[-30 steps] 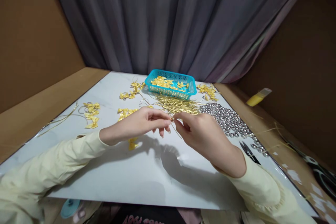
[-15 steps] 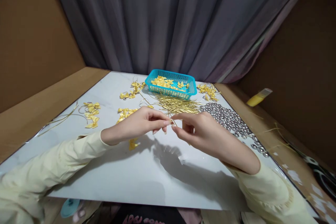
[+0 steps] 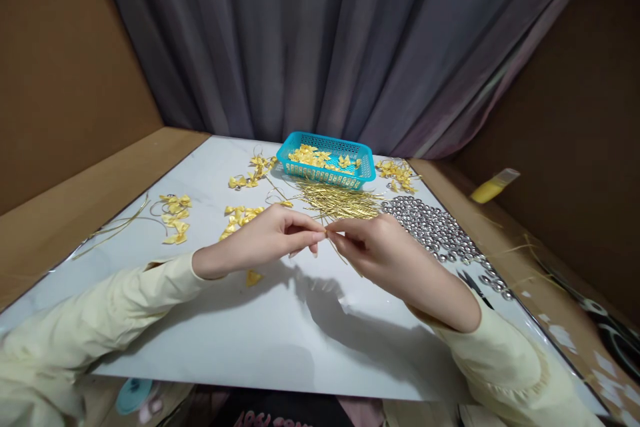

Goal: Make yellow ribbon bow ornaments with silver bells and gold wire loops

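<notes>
My left hand (image 3: 267, 237) and my right hand (image 3: 383, 250) meet fingertip to fingertip above the white board (image 3: 280, 327). Both are closed in a pinch on a thin gold pin (image 3: 336, 250), which slants down and to the right below my right fingers. A small yellow bow (image 3: 253, 277) lies on the board under my left wrist. Just behind my hands is a pile of gold pins (image 3: 343, 200). What sits at the pinch point itself is too small to make out.
A blue basket (image 3: 326, 159) with yellow bows stands at the back. Silver beads (image 3: 433, 227) spread to the right, with black scissors (image 3: 475, 287) near them. Loose yellow bows (image 3: 175, 220) lie at the left. A yellow bottle (image 3: 493, 185) rests on the brown surface at right.
My right fingertips drew slightly away from my left, then closed back against them. The yellow bow under my left wrist now shows more. Everything else on the board is where it was.
</notes>
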A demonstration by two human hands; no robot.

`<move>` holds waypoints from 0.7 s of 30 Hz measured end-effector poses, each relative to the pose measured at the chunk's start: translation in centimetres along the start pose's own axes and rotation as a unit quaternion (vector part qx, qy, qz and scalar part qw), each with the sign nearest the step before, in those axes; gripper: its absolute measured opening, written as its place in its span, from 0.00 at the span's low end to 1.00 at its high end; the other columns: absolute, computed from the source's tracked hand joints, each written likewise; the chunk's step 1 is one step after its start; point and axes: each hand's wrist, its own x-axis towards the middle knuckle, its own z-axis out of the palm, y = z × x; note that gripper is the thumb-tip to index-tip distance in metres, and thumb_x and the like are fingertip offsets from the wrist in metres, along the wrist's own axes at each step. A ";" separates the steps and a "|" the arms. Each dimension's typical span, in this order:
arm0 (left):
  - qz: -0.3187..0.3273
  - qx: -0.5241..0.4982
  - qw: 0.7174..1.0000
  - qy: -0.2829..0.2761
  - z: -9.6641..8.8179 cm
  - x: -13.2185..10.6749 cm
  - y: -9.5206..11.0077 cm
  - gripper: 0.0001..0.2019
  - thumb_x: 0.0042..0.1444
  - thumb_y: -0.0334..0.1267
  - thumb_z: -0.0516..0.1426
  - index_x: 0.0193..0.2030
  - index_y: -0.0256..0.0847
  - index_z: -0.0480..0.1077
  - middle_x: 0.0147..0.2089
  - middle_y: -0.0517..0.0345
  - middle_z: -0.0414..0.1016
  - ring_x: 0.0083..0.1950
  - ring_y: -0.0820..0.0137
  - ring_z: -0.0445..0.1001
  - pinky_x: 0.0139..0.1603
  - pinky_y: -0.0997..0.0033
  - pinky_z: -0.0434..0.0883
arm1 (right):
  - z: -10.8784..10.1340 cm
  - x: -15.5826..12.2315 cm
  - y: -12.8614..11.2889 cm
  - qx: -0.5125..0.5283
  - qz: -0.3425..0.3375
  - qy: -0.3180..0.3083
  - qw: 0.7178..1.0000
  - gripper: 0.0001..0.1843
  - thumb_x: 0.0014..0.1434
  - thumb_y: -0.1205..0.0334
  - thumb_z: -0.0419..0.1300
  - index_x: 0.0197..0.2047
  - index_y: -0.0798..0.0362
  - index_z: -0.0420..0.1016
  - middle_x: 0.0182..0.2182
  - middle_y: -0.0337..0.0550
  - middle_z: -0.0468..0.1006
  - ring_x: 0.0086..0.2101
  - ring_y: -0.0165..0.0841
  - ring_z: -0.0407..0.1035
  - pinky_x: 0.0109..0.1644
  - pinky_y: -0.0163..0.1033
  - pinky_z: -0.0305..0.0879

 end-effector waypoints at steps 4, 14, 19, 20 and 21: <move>0.000 0.006 1.000 -0.005 0.0 0.0 0.0 0.13 0.58 0.40 0.53 0.40 0.36 0.76 0.28 0.59 0.73 0.22 0.78 0.57 0.21 0.79 0.55 | 0.1 -0.2 -0.2 -0.028 0.022 0.001 0.999 0.13 0.59 0.69 0.51 0.32 0.57 0.77 0.15 0.35 0.64 0.18 0.25 0.52 0.24 0.33 0.46; 0.003 0.019 1.000 0.000 -0.2 -0.2 0.4 0.11 0.57 0.37 0.54 0.36 0.36 0.76 0.27 0.60 0.73 0.21 0.79 0.57 0.21 0.79 0.54 | -0.3 -0.2 -0.2 -0.029 0.020 -0.013 0.999 0.13 0.59 0.69 0.50 0.30 0.56 0.76 0.14 0.32 0.58 0.17 0.24 0.49 0.23 0.33 0.44; 0.008 0.022 1.000 -0.006 -0.4 -0.2 0.2 0.10 0.57 0.38 0.54 0.37 0.37 0.76 0.26 0.61 0.74 0.21 0.79 0.58 0.22 0.78 0.55 | -0.4 -0.3 -0.2 -0.013 0.019 -0.024 0.999 0.13 0.59 0.69 0.50 0.32 0.56 0.76 0.14 0.32 0.59 0.17 0.24 0.50 0.23 0.33 0.44; 0.009 0.021 1.000 -0.008 -0.4 -0.1 0.2 0.10 0.57 0.38 0.54 0.36 0.37 0.76 0.26 0.60 0.74 0.21 0.79 0.58 0.22 0.78 0.55 | -0.5 -0.3 -0.1 -0.009 0.014 -0.026 1.000 0.13 0.59 0.69 0.50 0.32 0.56 0.76 0.14 0.32 0.59 0.17 0.23 0.50 0.23 0.32 0.44; 0.009 0.019 1.000 -0.010 -0.4 -0.1 0.2 0.11 0.57 0.38 0.54 0.36 0.37 0.76 0.26 0.60 0.74 0.21 0.79 0.57 0.22 0.78 0.55 | -0.5 -0.3 -0.1 -0.005 0.007 -0.026 1.000 0.13 0.59 0.69 0.50 0.32 0.57 0.76 0.14 0.32 0.60 0.17 0.23 0.50 0.23 0.32 0.45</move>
